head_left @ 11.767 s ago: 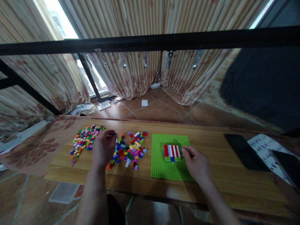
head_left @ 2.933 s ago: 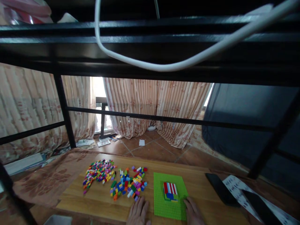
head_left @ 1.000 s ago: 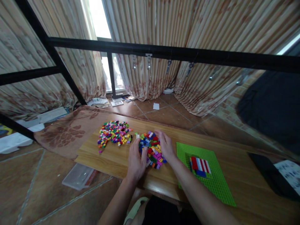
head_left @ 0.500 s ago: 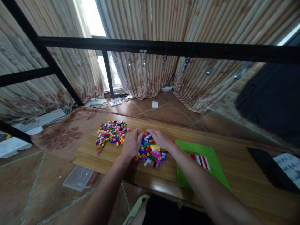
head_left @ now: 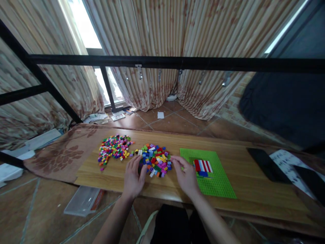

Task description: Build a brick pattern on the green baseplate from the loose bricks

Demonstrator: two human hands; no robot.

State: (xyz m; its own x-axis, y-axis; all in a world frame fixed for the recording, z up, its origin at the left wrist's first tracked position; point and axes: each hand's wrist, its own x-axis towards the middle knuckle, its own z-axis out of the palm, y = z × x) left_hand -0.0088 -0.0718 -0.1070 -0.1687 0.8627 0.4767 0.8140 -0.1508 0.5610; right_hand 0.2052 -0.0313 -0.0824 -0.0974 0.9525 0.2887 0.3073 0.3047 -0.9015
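Note:
My left hand lies flat on the wooden table, fingers spread, touching the near left edge of a pile of larger coloured bricks. At the pile's right edge rests my right hand, fingers stretched and empty, next to the green baseplate. A small red, white and blue brick build stands on the baseplate. A second pile of smaller bricks lies further left.
A black phone and a printed sheet lie at the table's right end. A patterned cloth covers the left end. A black metal rail crosses in front of curtains. A clear plastic box sits on the floor.
Both hands have drawn back from around the larger-brick pile toward the table's near edge. The pile now looks bunched together. The view has shifted slightly right.

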